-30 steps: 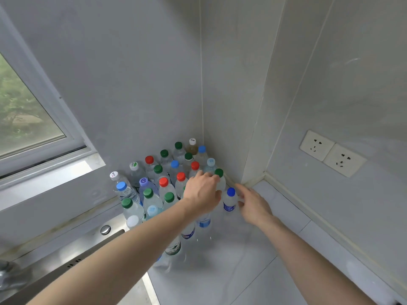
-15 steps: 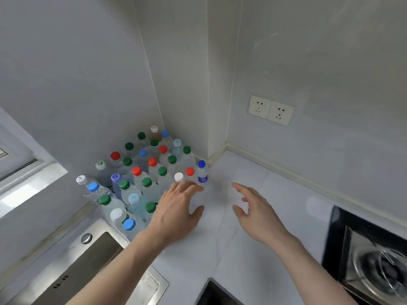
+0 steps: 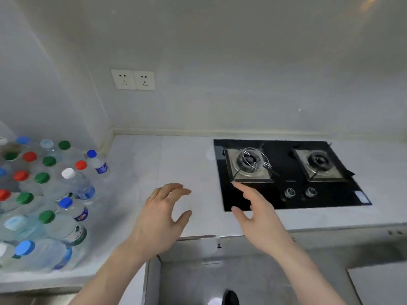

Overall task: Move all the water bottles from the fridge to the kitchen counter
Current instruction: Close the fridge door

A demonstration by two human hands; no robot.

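Hands empty, our left hand (image 3: pixel 161 219) and right hand (image 3: pixel 257 213) hover with fingers loosely spread above the pale stone kitchen counter (image 3: pixel 187 164), clear plastic water bottles (image 3: pixel 50 194) crowded to our left, where a careless elbow could topple them.

Home kitchen: two-burner gas hob (image 3: pixel 288 172) set in tiled counter (image 3: pixel 187 168), wall sockets (image 3: pixel 133 79) above.
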